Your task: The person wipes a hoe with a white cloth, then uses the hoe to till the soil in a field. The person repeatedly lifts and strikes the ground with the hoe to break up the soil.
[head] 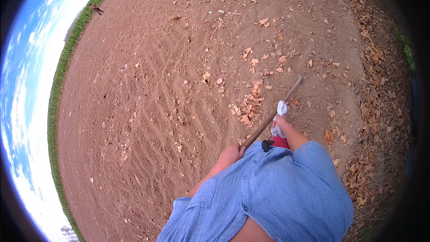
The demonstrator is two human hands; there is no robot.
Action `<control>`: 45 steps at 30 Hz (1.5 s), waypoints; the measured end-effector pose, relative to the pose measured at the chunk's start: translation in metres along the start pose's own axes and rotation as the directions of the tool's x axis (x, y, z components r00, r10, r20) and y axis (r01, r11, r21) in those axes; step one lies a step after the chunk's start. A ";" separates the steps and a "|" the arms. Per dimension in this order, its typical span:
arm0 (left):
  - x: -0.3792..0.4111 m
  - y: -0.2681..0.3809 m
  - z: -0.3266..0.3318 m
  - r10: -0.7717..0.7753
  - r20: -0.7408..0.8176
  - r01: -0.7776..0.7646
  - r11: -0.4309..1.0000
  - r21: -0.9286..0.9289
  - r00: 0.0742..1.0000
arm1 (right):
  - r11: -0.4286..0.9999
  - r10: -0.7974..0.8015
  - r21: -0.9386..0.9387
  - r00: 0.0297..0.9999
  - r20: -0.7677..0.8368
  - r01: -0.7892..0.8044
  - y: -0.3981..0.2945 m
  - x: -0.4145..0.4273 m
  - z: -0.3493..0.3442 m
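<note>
A long wooden pole (264, 125) slants from my waist out over the bare soil. Its near end sits in my left hand (231, 153), with the fingers wrapped around it. My right hand (281, 121) is closed on a crumpled white cloth (282, 108), possibly a glove, right beside the pole. Part of the cloth hangs below that hand, and whether the fingers also touch the wood is hidden. The pole's far end reaches low over the ground near scattered leaves, and no tool head shows on it.
Dry brown leaves (250, 106) lie in a small heap left of the pole. A thick leaf strip (373, 107) borders the soil (161, 107) on the right. Far off, a person (96, 9) stands near a green crop edge (53, 107).
</note>
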State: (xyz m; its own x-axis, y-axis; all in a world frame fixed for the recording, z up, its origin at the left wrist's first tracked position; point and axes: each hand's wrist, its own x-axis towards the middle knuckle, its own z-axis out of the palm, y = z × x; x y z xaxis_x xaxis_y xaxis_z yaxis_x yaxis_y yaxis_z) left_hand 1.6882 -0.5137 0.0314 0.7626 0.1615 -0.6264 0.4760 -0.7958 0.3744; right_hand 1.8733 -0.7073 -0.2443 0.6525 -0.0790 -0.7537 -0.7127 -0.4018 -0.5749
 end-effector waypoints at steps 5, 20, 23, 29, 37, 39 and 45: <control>-0.006 0.008 -0.001 -0.015 0.030 0.016 0.999 -0.045 0.999 | 0.991 0.070 0.112 0.998 -0.009 -0.069 0.006 0.004 0.005; -0.009 0.001 0.014 -0.150 0.119 0.161 0.983 -0.089 0.982 | 0.921 0.253 0.330 0.962 -0.103 -0.207 0.022 0.039 0.024; -0.002 -0.004 -0.003 -0.134 0.151 0.141 0.989 -0.040 0.979 | 0.872 0.291 0.434 0.953 -0.085 -0.227 0.007 0.056 0.027; -0.010 -0.037 0.019 -0.186 0.197 0.213 0.969 -0.126 0.963 | 0.713 0.408 0.549 0.895 0.178 -0.435 -0.002 0.061 0.039; -0.008 -0.012 0.010 -0.248 0.154 0.270 0.952 -0.141 0.956 | 0.761 0.442 0.463 0.885 0.145 -0.455 0.003 0.112 0.044; -0.004 -0.004 0.008 -0.243 0.130 0.263 0.950 -0.167 0.961 | 0.771 0.429 0.475 0.897 0.105 -0.425 -0.006 0.116 0.040; 0.022 -0.010 0.028 -0.199 0.069 0.206 0.970 -0.132 0.978 | 0.789 0.374 0.506 0.926 0.056 -0.350 -0.041 0.121 0.011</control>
State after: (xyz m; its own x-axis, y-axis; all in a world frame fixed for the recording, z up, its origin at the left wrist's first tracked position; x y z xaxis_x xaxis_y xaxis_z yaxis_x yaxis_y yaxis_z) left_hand 1.6880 -0.5185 -0.0052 0.6208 0.2757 -0.7339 0.6767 -0.6611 0.3241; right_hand 1.9789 -0.6908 -0.3155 0.3229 -0.1719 -0.9307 -0.9204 0.1718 -0.3511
